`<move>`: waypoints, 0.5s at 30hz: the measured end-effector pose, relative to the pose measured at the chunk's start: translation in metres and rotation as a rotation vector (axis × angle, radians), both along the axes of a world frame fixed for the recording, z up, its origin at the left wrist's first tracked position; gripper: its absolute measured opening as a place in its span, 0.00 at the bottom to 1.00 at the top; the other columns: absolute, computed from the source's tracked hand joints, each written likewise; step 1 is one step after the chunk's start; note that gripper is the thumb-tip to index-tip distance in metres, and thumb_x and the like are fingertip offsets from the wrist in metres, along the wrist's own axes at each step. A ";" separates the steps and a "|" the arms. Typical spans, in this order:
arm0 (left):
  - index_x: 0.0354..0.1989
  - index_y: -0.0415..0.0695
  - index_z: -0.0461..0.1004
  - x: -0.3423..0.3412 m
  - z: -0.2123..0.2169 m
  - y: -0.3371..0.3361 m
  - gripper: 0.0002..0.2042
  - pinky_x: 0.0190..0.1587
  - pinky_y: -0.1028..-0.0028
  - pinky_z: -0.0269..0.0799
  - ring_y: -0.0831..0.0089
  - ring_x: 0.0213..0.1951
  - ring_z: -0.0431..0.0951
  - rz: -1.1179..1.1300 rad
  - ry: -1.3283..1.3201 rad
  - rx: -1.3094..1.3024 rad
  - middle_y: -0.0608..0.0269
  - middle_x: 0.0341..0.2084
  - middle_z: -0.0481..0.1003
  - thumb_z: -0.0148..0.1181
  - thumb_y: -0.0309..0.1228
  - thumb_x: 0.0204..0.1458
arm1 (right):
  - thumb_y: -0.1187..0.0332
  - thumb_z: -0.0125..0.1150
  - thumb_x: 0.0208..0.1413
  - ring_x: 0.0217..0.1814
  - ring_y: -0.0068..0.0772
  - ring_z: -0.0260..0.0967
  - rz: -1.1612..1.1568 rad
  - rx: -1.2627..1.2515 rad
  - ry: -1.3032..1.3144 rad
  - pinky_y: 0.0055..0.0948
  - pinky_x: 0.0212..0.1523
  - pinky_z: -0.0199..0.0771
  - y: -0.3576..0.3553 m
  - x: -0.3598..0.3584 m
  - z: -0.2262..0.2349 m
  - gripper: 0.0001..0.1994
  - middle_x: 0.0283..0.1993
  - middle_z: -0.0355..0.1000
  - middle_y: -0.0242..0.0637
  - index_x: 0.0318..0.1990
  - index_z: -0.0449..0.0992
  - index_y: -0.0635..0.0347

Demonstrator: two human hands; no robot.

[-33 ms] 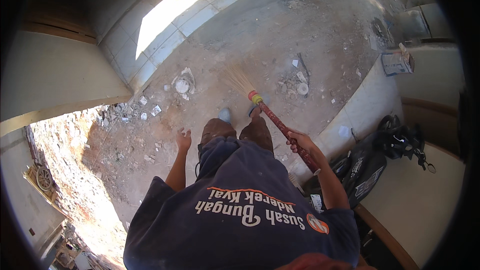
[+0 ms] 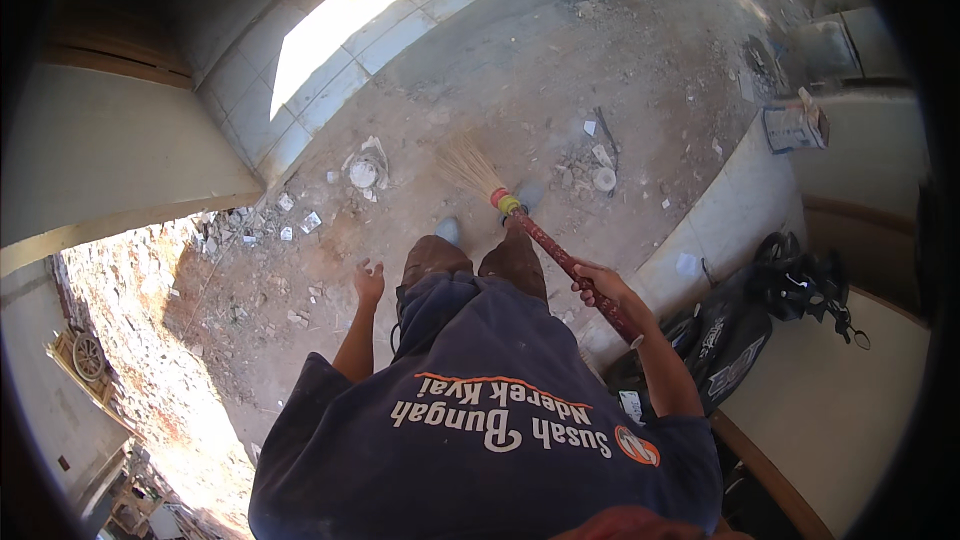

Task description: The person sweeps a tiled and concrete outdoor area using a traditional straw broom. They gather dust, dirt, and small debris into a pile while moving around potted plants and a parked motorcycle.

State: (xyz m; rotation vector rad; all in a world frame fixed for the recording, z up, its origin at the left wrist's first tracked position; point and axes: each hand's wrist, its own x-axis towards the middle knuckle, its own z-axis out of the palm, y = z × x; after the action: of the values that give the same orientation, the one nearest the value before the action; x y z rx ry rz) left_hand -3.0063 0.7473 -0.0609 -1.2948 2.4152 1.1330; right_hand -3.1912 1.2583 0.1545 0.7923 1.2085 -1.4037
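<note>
Across the dusty floor (image 2: 480, 70), a broom (image 2: 545, 243) slants away from the right hand (image 2: 602, 285), which wraps its fingers round the upper part of the red handle, thumb and fingers closed on it. Beyond yellow and pink bands at the neck, the pale bristles (image 2: 468, 162) fan out ahead of the left shoe (image 2: 447, 230); I cannot tell whether they touch the ground. Out to the other side, the left hand (image 2: 369, 281) hangs empty, its fingers loosely curled and a little apart. Left of the bristles lies a round white thing (image 2: 363, 174) on crumpled wrapping, and to their right a small patch of rubble (image 2: 575, 172) with a dark stick (image 2: 608, 133) beside it. A black motorbike (image 2: 730, 335) stands near the right forearm.
</note>
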 end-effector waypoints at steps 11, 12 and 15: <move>0.56 0.35 0.67 -0.098 0.000 0.164 0.26 0.47 0.60 0.70 0.52 0.44 0.76 0.469 -0.048 0.035 0.40 0.42 0.75 0.61 0.39 0.52 | 0.69 0.55 0.57 0.13 0.26 0.66 0.835 0.363 0.518 0.29 0.11 0.67 0.121 -0.404 -0.070 0.18 0.19 0.68 0.35 0.55 0.71 0.65; 0.56 0.35 0.66 -0.096 -0.009 0.177 0.27 0.47 0.60 0.70 0.51 0.45 0.75 0.510 -0.049 0.069 0.40 0.43 0.74 0.62 0.39 0.52 | 0.70 0.55 0.58 0.13 0.27 0.66 0.907 0.420 0.586 0.31 0.11 0.67 0.108 -0.445 -0.066 0.19 0.19 0.68 0.37 0.56 0.71 0.64; 0.55 0.34 0.67 -0.129 0.015 0.231 0.27 0.47 0.60 0.70 0.51 0.45 0.75 0.422 -0.061 -0.008 0.40 0.42 0.74 0.63 0.41 0.52 | 0.70 0.53 0.58 0.12 0.28 0.66 0.981 0.536 0.815 0.33 0.13 0.68 0.105 -0.527 -0.064 0.20 0.19 0.68 0.37 0.58 0.70 0.63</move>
State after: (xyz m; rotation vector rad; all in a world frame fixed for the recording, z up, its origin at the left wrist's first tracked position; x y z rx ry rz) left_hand -3.1351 0.9787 -0.0462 -1.8725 2.1612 1.1535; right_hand -3.7186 1.3630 0.0910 -0.1573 2.2393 -0.5342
